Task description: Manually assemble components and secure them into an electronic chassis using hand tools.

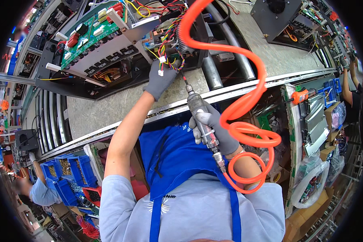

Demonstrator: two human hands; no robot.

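Note:
My right hand [216, 125], in a grey glove, is wrapped round a pneumatic screwdriver [198, 105]. An orange coiled air hose [256, 139] hangs about it. The driver's bit points up and away, close to the near edge of a black metal chassis [121, 86]. My left hand [162, 80], also gloved, reaches into that chassis beside a bundle of coloured wires [165, 44] with white connectors [162, 59]. Its fingers are partly hidden by the wires and the chassis, so their grip cannot be made out. A green circuit board [93, 35] stands tilted on the chassis's left part.
The chassis rests on a metal plate [90, 115] over a roller conveyor [213, 72]. Another black unit [276, 20] stands farther right. Blue bins of screws [70, 171] are at lower left, an orange-handled tool [300, 97] at right. Other people work at both sides.

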